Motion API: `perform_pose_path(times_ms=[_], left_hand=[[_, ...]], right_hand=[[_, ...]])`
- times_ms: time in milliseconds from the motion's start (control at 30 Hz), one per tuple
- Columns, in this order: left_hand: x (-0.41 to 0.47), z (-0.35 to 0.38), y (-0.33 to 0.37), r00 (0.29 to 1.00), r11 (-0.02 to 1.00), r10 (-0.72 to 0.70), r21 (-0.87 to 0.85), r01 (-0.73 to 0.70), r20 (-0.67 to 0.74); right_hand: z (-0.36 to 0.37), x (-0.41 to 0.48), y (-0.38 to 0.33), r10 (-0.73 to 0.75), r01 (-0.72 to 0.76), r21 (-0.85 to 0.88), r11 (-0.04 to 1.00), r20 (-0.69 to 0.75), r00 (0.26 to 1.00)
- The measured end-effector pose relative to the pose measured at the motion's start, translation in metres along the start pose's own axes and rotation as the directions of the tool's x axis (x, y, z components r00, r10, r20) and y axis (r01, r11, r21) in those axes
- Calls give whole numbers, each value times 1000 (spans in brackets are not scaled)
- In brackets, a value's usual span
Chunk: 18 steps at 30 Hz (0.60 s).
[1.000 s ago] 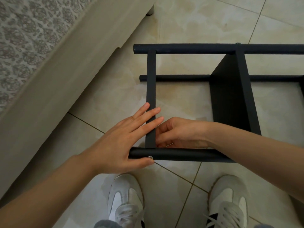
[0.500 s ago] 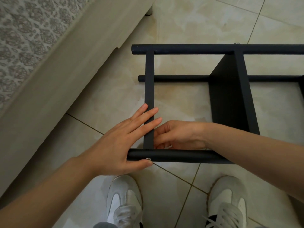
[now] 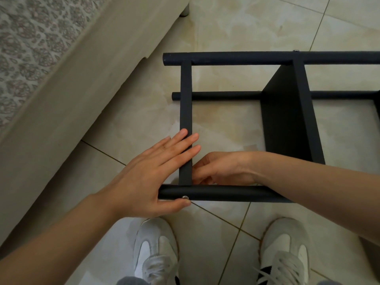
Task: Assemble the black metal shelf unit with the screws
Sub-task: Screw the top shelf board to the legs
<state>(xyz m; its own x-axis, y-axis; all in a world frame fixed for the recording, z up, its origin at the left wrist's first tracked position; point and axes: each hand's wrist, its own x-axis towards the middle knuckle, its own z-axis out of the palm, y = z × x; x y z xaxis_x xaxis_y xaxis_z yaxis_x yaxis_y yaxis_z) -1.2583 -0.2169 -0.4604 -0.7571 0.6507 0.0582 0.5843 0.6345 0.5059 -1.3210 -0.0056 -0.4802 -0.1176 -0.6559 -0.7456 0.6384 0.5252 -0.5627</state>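
Black metal shelf unit (image 3: pixel 287 120) lies on its side on the tiled floor (image 3: pixel 236 27), its near tube (image 3: pixel 226 193) just ahead of two white shoes (image 3: pixel 155 249). The left hand (image 3: pixel 148 175) lies flat, grip apart, fingers straight across the crossbar (image 3: pixel 186 99), thumb under the tube touching a silver screw (image 3: pixel 185 197). The right hand (image 3: pixel 224 169) curls behind the joint; whether its grip holds anything is hidden. A beige upholstered base (image 3: pixel 61 89) runs alongside at left.

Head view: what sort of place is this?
Probably a room in a home, perhaps a bedroom: glossy beige floor tiles, an upholstered furniture base with a patterned cover, and the black shelf unit lying on the floor.
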Motion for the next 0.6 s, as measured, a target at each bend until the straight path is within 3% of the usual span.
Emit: perform_pose_path(times_ms=[167,600], left_hand=[[3,-3,-2,998,998,54,14,-54,10],[1,-1,-1,999,999,31,-26,-31,16]], right_hand=[[1,0,1,-23,23,21,1000,2,1000],[1,0,0,-55,56,45,997,-3,998]])
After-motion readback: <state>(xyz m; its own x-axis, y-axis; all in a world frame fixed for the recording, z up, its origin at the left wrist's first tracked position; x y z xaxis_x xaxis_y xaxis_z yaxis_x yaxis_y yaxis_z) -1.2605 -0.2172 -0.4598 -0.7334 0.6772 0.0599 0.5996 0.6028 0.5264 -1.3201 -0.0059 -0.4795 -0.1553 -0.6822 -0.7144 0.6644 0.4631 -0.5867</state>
